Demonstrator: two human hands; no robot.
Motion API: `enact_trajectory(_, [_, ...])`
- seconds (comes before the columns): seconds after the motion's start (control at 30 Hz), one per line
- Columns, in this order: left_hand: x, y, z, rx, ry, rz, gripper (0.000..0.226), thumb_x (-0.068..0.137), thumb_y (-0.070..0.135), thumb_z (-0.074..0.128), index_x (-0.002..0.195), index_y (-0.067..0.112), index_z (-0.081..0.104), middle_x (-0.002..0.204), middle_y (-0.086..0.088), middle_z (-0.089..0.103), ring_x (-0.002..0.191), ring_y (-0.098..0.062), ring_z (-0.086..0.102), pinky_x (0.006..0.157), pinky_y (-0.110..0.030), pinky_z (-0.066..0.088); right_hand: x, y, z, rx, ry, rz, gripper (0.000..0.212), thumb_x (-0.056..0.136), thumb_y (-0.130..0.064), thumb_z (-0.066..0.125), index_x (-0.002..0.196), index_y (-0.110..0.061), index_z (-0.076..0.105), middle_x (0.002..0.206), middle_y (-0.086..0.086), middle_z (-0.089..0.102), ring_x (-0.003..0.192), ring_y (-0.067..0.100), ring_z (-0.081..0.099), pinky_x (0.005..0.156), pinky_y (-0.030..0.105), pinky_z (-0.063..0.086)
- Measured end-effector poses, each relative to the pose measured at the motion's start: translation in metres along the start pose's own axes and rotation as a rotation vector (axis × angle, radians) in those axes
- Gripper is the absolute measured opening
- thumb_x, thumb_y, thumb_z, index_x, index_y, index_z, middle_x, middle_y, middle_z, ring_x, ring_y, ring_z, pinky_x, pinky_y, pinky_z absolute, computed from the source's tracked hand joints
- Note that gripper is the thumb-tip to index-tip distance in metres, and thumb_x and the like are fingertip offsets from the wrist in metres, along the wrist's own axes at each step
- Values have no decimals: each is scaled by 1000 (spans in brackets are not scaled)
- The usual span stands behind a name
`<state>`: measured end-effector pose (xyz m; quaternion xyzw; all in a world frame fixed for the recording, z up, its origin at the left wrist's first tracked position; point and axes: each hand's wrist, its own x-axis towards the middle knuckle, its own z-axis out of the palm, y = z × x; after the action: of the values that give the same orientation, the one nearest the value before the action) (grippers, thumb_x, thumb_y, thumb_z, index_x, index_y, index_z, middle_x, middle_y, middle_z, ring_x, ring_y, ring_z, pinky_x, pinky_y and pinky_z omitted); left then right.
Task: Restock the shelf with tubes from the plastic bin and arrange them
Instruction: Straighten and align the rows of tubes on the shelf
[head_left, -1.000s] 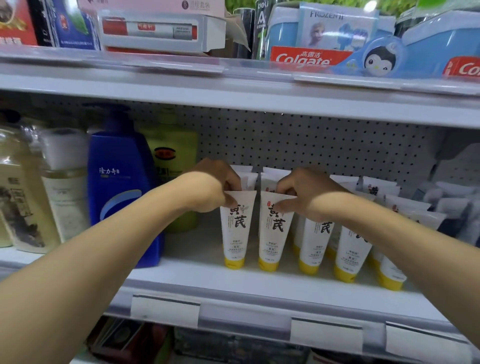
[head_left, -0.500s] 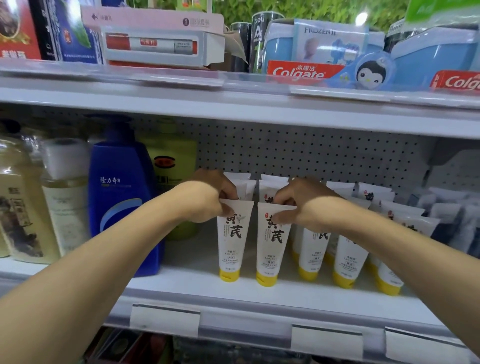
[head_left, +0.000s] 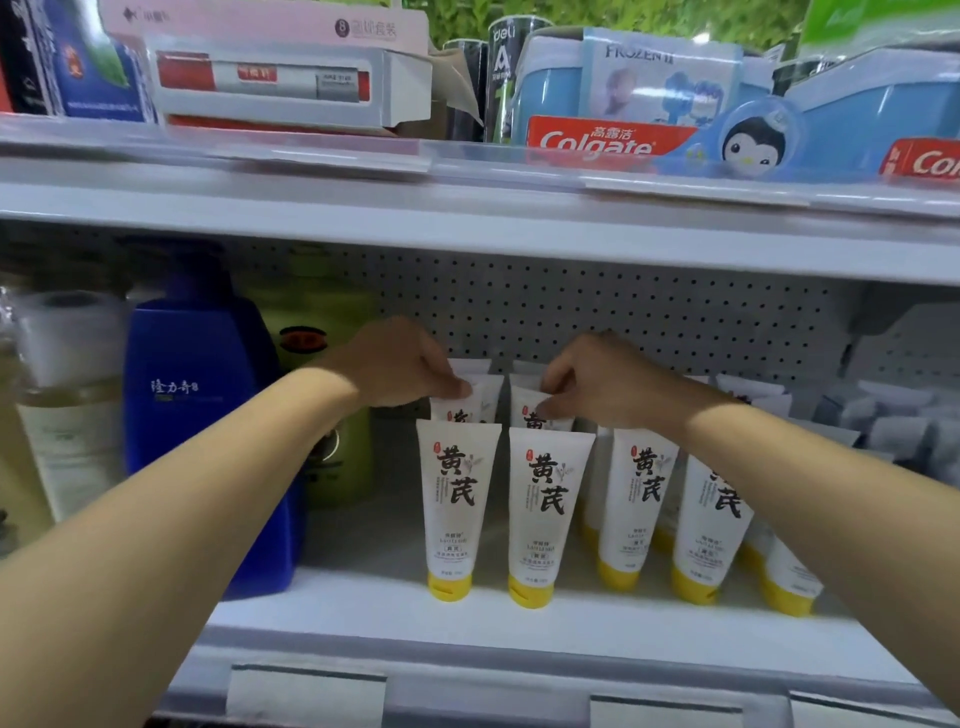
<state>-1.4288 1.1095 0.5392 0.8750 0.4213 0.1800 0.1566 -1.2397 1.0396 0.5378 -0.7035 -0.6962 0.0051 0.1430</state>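
Several white tubes with yellow caps stand cap-down in rows on the white shelf (head_left: 395, 613). Two front tubes stand free: the left front tube (head_left: 453, 509) and the right front tube (head_left: 545, 519). My left hand (head_left: 400, 364) pinches the top of a second-row tube (head_left: 462, 410) behind the left one. Over to the right, my right hand (head_left: 602, 384) pinches the top of the second-row tube (head_left: 527, 413) behind the right one. More tubes (head_left: 636, 504) stand to the right, partly hidden by my right forearm. The plastic bin is out of view.
A blue pump bottle (head_left: 202, 415) and a green bottle (head_left: 322, 364) stand left of the tubes, with clear bottles (head_left: 62, 395) further left. The upper shelf (head_left: 467, 208) hangs low above my hands, holding Colgate boxes (head_left: 597, 143). Grey packs (head_left: 893, 421) sit at the right. The pegboard backs the shelf.
Both hands have let go of the two front tubes and moved back to the second-row tubes behind them. The front tubes now stand free near the shelf's front.
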Motion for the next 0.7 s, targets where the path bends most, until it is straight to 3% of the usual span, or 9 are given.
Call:
enact_trajectory(0.1, [4,3,3,73,-138,-15,24,82,33,67,100,17,69,90,7,70,82,-10,64,66,-17,48,3,0,2,-38,-65,-13,15,82,-20,70,94,-12,73,92,1,72,83,15,65,67,19,48])
enact_trajectory(0.2, [6,2,6,59,-122,9,9,82,24,69,90,24,67,77,14,63,70,2,57,55,-10,38,2,1,1,12,-73,-34,7,82,-17,70,88,-16,71,83,-8,66,76,6,61,59,12,39])
enact_trajectory(0.33, [7,1,6,-56,-138,11,14,80,18,71,74,28,63,75,16,64,70,1,61,54,-8,42,-1,3,0,49,-91,-60,11,83,-17,69,76,-25,63,72,-18,58,69,-2,55,56,12,34])
enact_trajectory(0.7, [8,-4,6,-117,-160,-21,10,81,15,70,76,23,65,82,7,69,78,-4,64,63,-11,50,0,6,1,89,-97,-62,7,83,-18,69,82,-24,66,75,-21,56,74,-1,56,58,12,36])
